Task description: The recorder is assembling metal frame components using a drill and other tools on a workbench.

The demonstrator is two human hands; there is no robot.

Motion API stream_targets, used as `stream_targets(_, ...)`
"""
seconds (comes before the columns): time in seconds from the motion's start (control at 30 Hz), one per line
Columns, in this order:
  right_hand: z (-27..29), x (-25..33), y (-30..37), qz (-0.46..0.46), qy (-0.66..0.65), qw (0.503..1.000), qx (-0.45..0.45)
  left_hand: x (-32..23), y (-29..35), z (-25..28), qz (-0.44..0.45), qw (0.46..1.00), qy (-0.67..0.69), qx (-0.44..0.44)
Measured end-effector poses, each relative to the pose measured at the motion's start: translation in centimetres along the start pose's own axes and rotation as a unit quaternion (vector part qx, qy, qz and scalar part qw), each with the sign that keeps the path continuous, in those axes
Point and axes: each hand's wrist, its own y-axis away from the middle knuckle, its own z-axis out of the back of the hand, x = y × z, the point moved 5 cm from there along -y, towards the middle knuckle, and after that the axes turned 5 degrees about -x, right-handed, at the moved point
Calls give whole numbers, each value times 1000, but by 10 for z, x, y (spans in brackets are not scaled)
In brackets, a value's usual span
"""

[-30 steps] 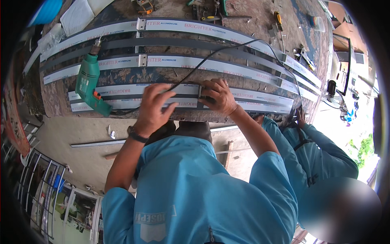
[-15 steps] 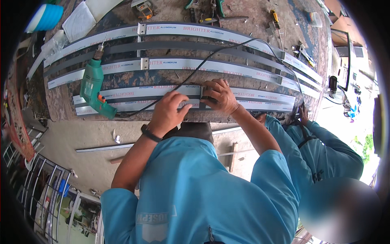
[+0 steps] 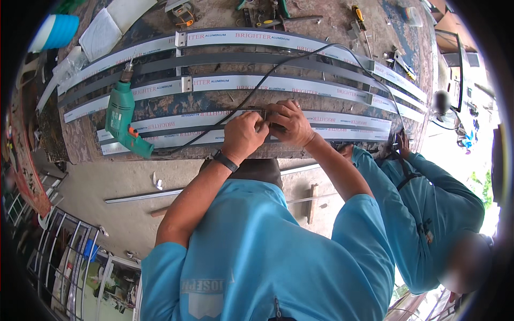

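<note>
Two film-covered aluminum bars [image 3: 342, 124] lie side by side along the table's near edge. Over their middle, my right hand [image 3: 290, 125] curls its fingers round a small metal bracket [image 3: 264, 114], which is mostly hidden. Close against it is my left hand [image 3: 244, 138], thumb and fingers pinched together; what they hold is too small or covered to make out. A green power drill [image 3: 122, 109] rests across the bars to the left, its bit pointing away from me. Its black cord [image 3: 266, 76] loops over the bars to the right.
Farther back lies a framework of longer bars [image 3: 300, 84] with small brackets [image 3: 186, 84]. Beyond it are a tape measure [image 3: 183, 15], pliers [image 3: 284, 12] and a screwdriver [image 3: 361, 24]. A co-worker [image 3: 428, 198] leans at the table on the right, hands near the bar ends.
My left hand has moved right and slightly up to meet my right hand, and its fingers have closed. My right hand stays at the bracket. The co-worker has shifted slightly.
</note>
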Motion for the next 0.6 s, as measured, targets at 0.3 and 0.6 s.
stream_targets(0.3, 3, 2, -2, -2, 10, 1000, -6, 2, 4, -3, 0, 999, 4, -42)
stream_targets(0.6, 2, 2, -5, 9, -2, 1000, -5, -4, 10, 21, 5, 999, 43, -5)
